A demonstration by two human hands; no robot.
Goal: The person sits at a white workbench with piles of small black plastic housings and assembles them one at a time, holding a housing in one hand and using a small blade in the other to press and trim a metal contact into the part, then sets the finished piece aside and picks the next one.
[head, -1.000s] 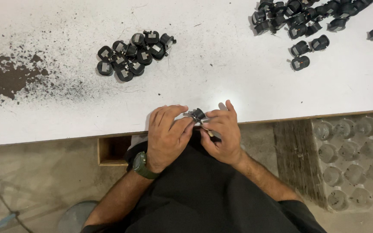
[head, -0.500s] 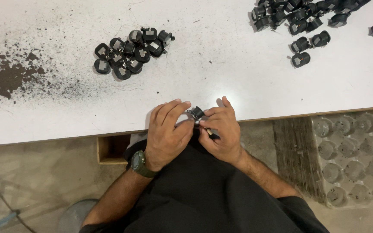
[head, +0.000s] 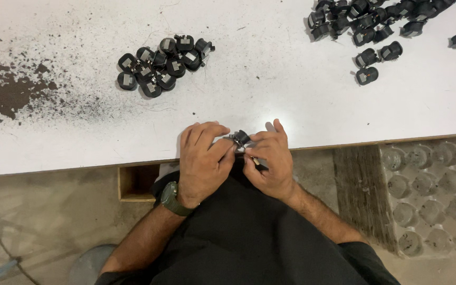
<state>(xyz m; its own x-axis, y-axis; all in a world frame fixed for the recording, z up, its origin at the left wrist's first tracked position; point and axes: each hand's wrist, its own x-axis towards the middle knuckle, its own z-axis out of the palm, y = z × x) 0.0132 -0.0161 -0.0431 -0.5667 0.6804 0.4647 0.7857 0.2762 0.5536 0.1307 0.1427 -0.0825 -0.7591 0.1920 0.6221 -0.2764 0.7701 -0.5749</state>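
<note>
As far as can be judged against a second ago, hardly any shift: same pinch, same spot over the near edge of the table [head: 270,95]. Only a slight rework of the fingertips, so work on this one piece seemingly not finished.

Left hand [head: 204,158]: fingers curled in, tips closed on the left side of the part [head: 240,138]; watch [head: 171,198] on the wrist. Right hand [head: 270,163]: thumb and forefinger closed on the part's right side, remaining fingers folded beneath. Below those fingers, a thin dark sliver, perhaps a small tool; cannot tell for certain.

Part itself: small, black, roundish, with a glint of metal on top; held clear of the table surface, right at the edge, above the lap. Mostly hidden by the fingers, so no telling its underside.

Elsewhere, unchanged since the earlier views:
- Near pile [head: 162,66] of similar black pieces, well apart from the hands, up and to the left.
- Far pile [head: 365,21] at the top right, with a few strays just beside it.
- Dark dust [head: 1,97] smeared over the table's left end.
- Moulded tray [head: 428,195] with round cups below the table edge, to the right.
</note>
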